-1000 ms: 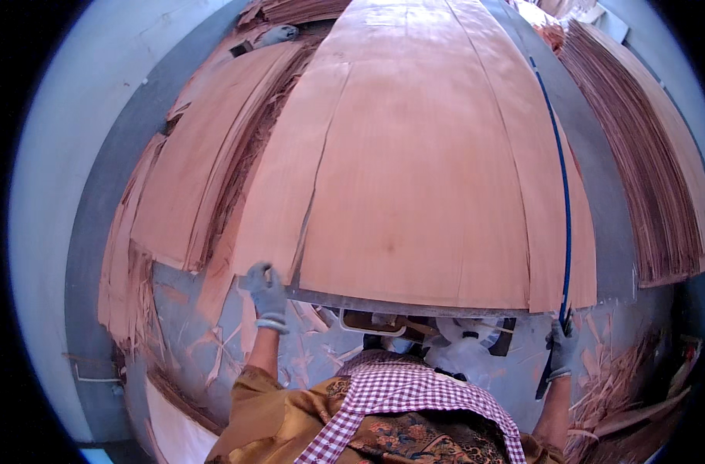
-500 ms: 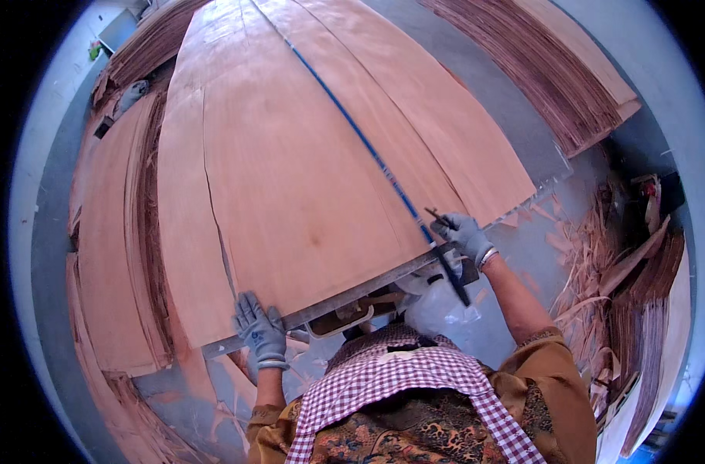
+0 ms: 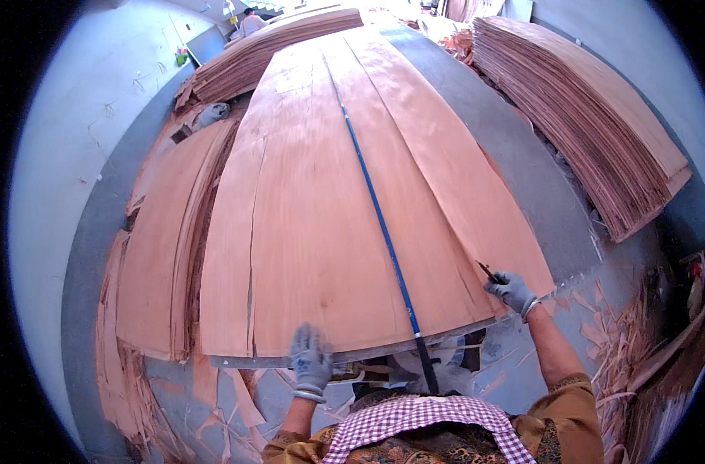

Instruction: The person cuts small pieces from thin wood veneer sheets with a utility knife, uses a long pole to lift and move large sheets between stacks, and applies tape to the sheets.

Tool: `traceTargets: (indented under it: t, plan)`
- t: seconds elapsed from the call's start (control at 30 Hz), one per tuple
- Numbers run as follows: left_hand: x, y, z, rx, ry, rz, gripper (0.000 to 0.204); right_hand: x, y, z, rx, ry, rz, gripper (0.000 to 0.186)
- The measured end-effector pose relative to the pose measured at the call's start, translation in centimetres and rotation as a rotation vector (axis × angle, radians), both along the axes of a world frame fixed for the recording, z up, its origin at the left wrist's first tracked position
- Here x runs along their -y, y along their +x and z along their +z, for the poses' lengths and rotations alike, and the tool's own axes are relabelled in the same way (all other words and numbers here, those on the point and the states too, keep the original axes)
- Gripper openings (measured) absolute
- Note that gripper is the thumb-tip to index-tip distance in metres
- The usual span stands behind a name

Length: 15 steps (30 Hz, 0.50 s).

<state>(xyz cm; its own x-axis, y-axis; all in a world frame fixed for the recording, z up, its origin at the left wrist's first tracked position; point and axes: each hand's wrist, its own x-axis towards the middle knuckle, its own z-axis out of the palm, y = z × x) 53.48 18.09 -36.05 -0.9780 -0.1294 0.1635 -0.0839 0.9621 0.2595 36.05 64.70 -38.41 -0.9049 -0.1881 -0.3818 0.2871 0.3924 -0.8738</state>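
Note:
Long pale reddish wood veneer sheets point(image 3: 329, 232) lie flat on the table before me, with lengthwise splits or seams. Along them runs a blue pole point(image 3: 384, 228); its black end sticks out past the near edge toward my apron. My left hand point(image 3: 311, 362), in a grey glove, lies open at the near edge, right of the left split; its fingers are slightly blurred. At the near right corner my gloved right hand point(image 3: 513, 294) is closed around a thin dark tool point(image 3: 489, 272), whose tip points over the veneer. Its exact kind is unclear.
Thick veneer stacks stand at the right point(image 3: 576, 116), at the far left point(image 3: 267, 54) and along the left side point(image 3: 167, 247). Torn strips point(image 3: 240, 402) litter the floor. A grey table surface point(image 3: 491, 131) borders the sheets. Another person point(image 3: 252, 23) is far back.
My view has tilted up and shifted. My right hand, with the dark tool, has moved right, away from the pole. The left hand sits further right of the split.

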Motion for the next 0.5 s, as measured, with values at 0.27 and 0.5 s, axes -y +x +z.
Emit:
traceTargets:
  t: [0.27, 0.5]
  plan:
    - [-13.8, -5.9, -1.2, 0.102, 0.234, -0.141, 0.041, -6.5, -4.9, 6.1, -0.196, 0.094, 0.086, 0.02]
    - [-22.8, -11.6, -0.6, 0.321, 0.146, 0.031, 0.062, -0.1, 1.0, -0.2, -0.275, 0.34, 0.226, 0.032]
